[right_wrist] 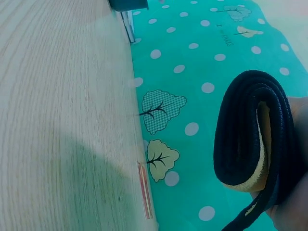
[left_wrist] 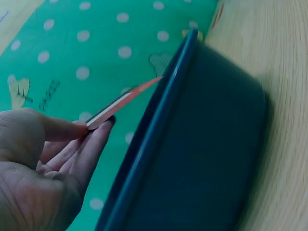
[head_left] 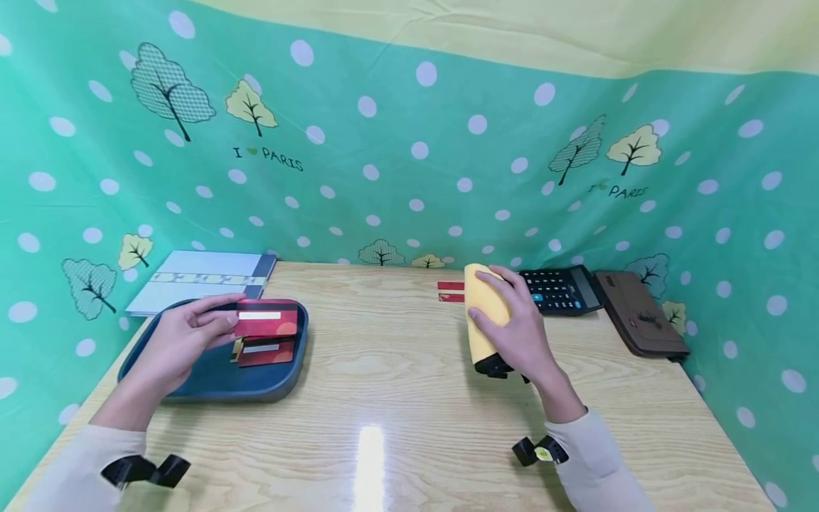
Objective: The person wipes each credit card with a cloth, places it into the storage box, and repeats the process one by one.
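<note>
My left hand (head_left: 182, 340) pinches a red bank card (head_left: 267, 318) by its left edge, between thumb and fingers. The card is over the blue tray (head_left: 291, 380), and its dark stripe and white strip show. In the left wrist view the card (left_wrist: 127, 101) appears nearly edge-on beside the tray wall (left_wrist: 202, 130). A second red card (head_left: 267, 353) lies in the tray, with a gold piece (head_left: 237, 350) partly hidden beside it. My right hand (head_left: 521, 331) grips a yellow roll (head_left: 483, 313) with a black end; its layered black spiral (right_wrist: 240, 139) shows in the right wrist view.
Behind the yellow roll lie red-and-white strips (head_left: 451, 286), partly hidden. A black calculator (head_left: 555, 291) and a brown zip case (head_left: 640, 313) stand at the back right. A pale notebook (head_left: 205, 274) lies behind the tray. A green dotted cloth (head_left: 397, 142) borders the wooden table (head_left: 384, 398).
</note>
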A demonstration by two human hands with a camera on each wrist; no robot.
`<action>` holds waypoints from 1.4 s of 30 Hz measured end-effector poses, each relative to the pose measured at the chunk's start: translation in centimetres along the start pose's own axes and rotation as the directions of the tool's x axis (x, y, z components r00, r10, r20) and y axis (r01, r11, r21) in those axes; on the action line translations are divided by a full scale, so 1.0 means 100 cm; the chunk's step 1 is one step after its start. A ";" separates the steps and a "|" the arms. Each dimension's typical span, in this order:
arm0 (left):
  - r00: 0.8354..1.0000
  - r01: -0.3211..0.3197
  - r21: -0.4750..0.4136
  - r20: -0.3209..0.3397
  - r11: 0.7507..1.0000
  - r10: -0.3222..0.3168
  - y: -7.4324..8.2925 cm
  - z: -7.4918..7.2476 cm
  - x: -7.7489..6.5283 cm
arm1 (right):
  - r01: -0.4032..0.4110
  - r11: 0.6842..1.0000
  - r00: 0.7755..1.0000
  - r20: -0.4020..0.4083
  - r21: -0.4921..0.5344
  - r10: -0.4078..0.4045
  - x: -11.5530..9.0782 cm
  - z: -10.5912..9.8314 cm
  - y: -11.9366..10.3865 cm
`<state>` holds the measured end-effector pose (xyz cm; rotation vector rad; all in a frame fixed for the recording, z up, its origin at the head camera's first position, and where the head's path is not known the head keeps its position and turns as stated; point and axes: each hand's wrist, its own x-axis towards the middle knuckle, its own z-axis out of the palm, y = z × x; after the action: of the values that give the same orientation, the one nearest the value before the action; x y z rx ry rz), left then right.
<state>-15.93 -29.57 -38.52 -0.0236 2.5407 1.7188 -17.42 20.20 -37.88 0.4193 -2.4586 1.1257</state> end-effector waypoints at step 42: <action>0.989 0.094 0.115 0.099 0.989 -0.106 -0.029 -0.011 0.017 | -0.003 1.000 1.000 0.022 -0.009 0.004 0.001 0.000 0.002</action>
<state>-17.53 -31.61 -40.94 -0.0519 2.5079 1.5013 -17.55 20.32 -37.92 0.4273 -2.4835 1.1173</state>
